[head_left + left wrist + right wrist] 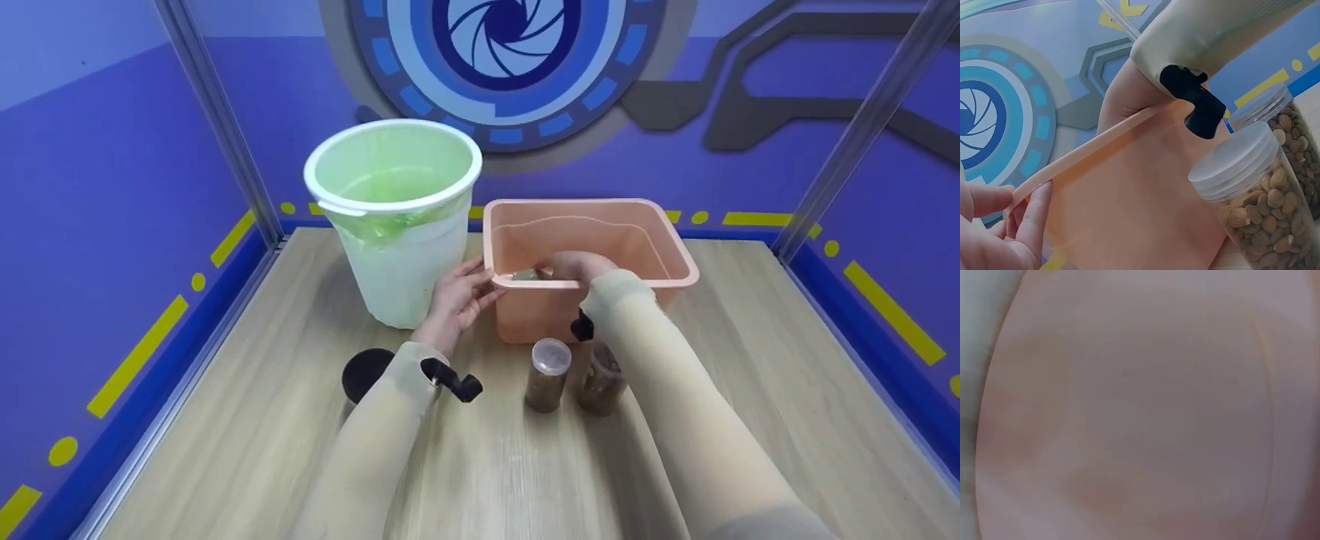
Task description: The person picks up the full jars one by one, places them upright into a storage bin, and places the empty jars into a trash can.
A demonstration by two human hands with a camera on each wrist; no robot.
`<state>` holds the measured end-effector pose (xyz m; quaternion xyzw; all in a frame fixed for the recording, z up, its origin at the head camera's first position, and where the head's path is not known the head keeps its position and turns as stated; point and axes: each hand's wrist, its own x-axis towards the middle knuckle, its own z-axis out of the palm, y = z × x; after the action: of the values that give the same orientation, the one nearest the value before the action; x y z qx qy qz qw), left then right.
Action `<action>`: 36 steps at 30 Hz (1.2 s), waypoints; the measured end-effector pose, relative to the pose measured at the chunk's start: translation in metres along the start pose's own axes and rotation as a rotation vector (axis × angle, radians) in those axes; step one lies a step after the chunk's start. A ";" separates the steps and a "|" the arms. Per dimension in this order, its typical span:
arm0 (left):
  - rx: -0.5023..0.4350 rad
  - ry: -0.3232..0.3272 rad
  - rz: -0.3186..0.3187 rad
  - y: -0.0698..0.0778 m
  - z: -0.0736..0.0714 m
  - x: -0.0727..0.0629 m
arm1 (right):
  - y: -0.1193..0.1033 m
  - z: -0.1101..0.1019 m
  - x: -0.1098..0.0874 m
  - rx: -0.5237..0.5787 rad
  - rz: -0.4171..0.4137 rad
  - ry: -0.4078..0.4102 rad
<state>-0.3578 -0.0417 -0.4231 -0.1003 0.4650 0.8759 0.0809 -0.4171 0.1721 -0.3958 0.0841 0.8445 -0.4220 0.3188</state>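
My left hand (455,300) pinches the left front rim of a salmon-pink plastic bin (536,315); in the left wrist view, the thumb and fingers (1032,225) lie on both sides of that rim. Over the front edge, my right hand (577,266) reaches down into the bin, its fingers mostly hidden behind the wall. A clear, greenish item (531,274) shows beside those fingers, too little of it visible to tell its kind or whether it is held. The right wrist view is filled by a blurred pinkish surface.
Two lidded jars, one nearer the middle (547,375) and another (601,381) by the right forearm, stand before the bin; almonds (1268,219) show inside. A white bucket (405,277) with a green liner stands left. A black-topped round container (366,373) is beside the left forearm.
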 end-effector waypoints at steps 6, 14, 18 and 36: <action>-0.002 0.000 0.007 -0.002 0.000 0.001 | -0.001 -0.013 0.002 -0.339 -0.237 -0.025; 0.002 0.010 0.000 -0.002 -0.002 0.002 | 0.000 -0.036 -0.030 -0.404 -0.466 0.026; 0.002 0.012 0.005 -0.002 -0.003 0.002 | 0.015 -0.043 -0.062 -0.336 -0.638 0.086; -0.004 -0.007 0.016 -0.003 -0.002 0.001 | 0.178 -0.013 -0.088 0.226 -1.008 -0.137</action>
<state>-0.3579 -0.0414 -0.4269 -0.0937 0.4635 0.8779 0.0755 -0.2805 0.3051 -0.4537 -0.3268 0.7065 -0.6163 0.1192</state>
